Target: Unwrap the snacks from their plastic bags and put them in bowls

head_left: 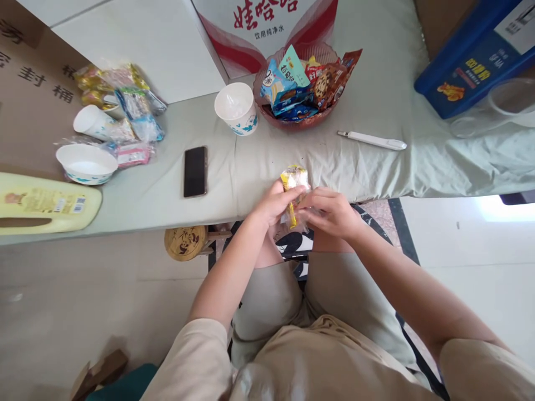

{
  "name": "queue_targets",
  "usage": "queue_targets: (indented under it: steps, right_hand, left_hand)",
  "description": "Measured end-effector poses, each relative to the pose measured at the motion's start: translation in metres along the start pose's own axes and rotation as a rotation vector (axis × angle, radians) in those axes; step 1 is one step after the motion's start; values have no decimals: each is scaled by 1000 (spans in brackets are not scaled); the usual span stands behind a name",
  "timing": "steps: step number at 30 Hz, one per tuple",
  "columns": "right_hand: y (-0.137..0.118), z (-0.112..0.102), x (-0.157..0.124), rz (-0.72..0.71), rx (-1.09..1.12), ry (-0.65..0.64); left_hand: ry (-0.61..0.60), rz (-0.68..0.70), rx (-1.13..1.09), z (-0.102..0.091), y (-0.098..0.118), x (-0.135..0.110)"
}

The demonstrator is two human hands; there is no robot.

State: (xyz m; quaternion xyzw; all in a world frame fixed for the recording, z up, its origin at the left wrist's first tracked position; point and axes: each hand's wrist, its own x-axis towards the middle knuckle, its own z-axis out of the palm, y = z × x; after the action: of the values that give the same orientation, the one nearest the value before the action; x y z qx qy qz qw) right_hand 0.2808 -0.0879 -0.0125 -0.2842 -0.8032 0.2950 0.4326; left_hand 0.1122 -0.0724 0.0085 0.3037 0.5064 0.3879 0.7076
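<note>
A small yellow and clear plastic snack packet (295, 177) is held between my two hands at the front edge of the cloth-covered table. My left hand (276, 201) grips it from the left, its thumb lying across the packet. On the other side, the fingers of my right hand (328, 209) pinch the clear wrapper. A yellow strip hangs down between the hands. What is inside the wrapper is too small to make out. Beyond my hands stand a white paper cup (237, 108) and a pink glass bowl (286, 123) heaped with snack packets.
A black phone (195, 171) lies left of my hands, a white utility knife (371, 140) to the right. Farther left are a paper bowl (86, 162), bagged snacks (132, 103) and a yellow jug (50, 203). A blue container (472, 67) stands at right; a wooden stool (185, 243) is below.
</note>
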Motion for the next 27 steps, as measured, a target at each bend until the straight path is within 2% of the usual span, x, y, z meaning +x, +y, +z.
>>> queue_targets:
  steps: [3, 5, 8, 10, 12, 15, 20, 23, 27]
  right_hand:
    - [5, 4, -1, 102, -109, 125]
    - [9, 4, 0, 204, -116, 160]
    - [13, 1, 0, 316, 26, 66]
    - [14, -1, 1, 351, 113, -18]
    - [15, -3, 2, 363, 151, -51]
    - [13, -4, 5, 382, 201, -15]
    - [11, -3, 9, 474, 324, 59]
    - [13, 0, 11, 443, 244, 88]
    - [11, 8, 11, 348, -90, 236]
  left_hand:
    - [0, -7, -36, 2, -8, -2]
    - [-13, -14, -76, 4, -13, -3]
    - [-69, -37, -114, 5, -16, -6]
    - [-106, -51, -106, 5, -18, -7]
    - [-140, -61, -79, 3, -18, -9]
    - [-193, -52, -44, -1, -14, -15]
    - [-286, 47, 28, -8, -1, -30]
    - [-234, 86, 78, -8, 2, -31]
    - [-92, 188, 107, -5, -3, -21]
